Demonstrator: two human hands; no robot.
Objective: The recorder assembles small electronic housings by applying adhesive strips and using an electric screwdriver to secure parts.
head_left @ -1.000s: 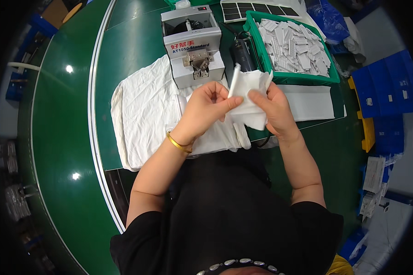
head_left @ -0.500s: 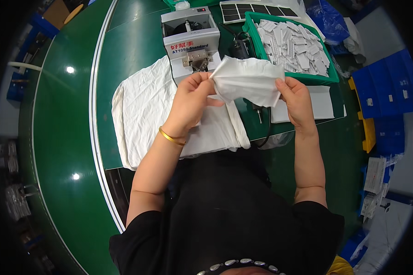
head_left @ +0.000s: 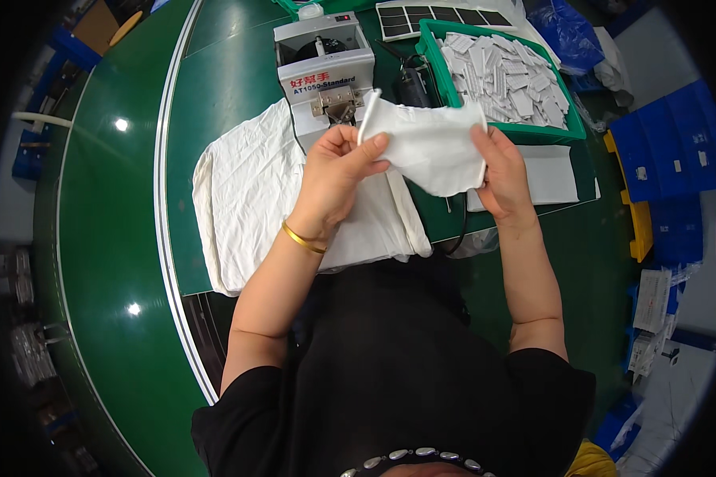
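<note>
A small white cloth [head_left: 429, 147] is stretched between my two hands, above the front part of the table. My left hand [head_left: 332, 171] pinches its left edge, with the thumb lying on the top side. At the opposite edge, my right hand [head_left: 503, 173] grips it between thumb and fingers. The cloth sags a little along its lower border. Beneath my left hand lies a larger white fabric [head_left: 250, 187], spread on the green table [head_left: 223, 71]. Just beyond that hand stands a grey-white bench machine [head_left: 324, 71] with a metal clamp-like part on its front.
A green bin [head_left: 542, 133] full of flat white pieces stands at the back right. White sheets [head_left: 555, 176] lie in front of it. A black corded tool [head_left: 414, 86] sits beside the machine. Blue bins [head_left: 664, 151] rise to the right of the table.
Both hands have shifted their hold along the cloth's edges, and it is now turned flatter and hangs slightly lower. My left thumb has come onto its top side.
</note>
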